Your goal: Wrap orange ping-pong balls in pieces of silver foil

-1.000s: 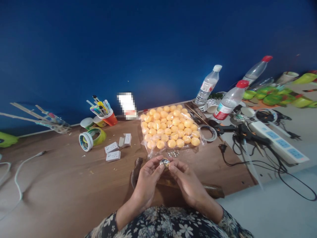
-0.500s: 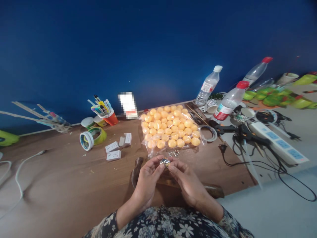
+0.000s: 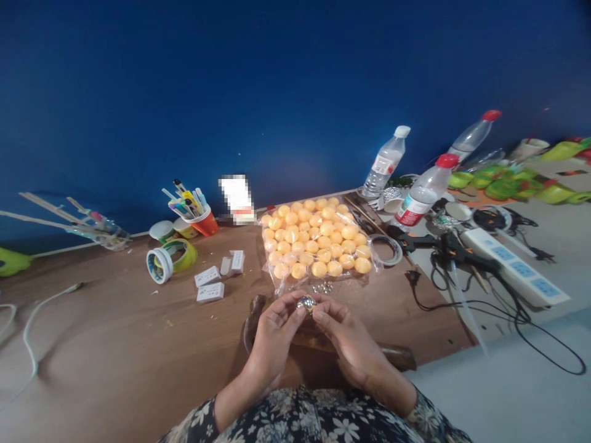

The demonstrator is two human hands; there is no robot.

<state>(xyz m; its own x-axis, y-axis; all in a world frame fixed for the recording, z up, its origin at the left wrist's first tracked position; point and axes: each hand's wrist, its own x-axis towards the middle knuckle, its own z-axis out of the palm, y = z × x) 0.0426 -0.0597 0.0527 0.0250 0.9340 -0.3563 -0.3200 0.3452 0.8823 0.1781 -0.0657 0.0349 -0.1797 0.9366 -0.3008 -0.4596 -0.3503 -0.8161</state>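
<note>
Between the fingertips of both hands is a small shiny silver ball [image 3: 306, 303], with some gold colour at its lower edge. My left hand [image 3: 276, 329] pinches it from the left, and my right hand [image 3: 344, 335] from the right. Several small silvery pieces [image 3: 322, 287] lie on the table just beyond the fingers. Behind them is a clear plastic bag of orange balls [image 3: 318, 240]. A dark brown wooden object [image 3: 399, 355] lies partly hidden under my hands and wrists.
Small white boxes [image 3: 210, 291], tape rolls [image 3: 160, 264] and a cup of pens [image 3: 205, 221] stand to the left. At right are bottles [image 3: 420, 197], a tape ring [image 3: 386, 250], a power strip [image 3: 517, 264] and black cables [image 3: 480, 301].
The view has shifted slightly, so the things on the table appear a little further left. Both hands keep their hold on the silver ball, with hardly any visible finger movement.
</note>
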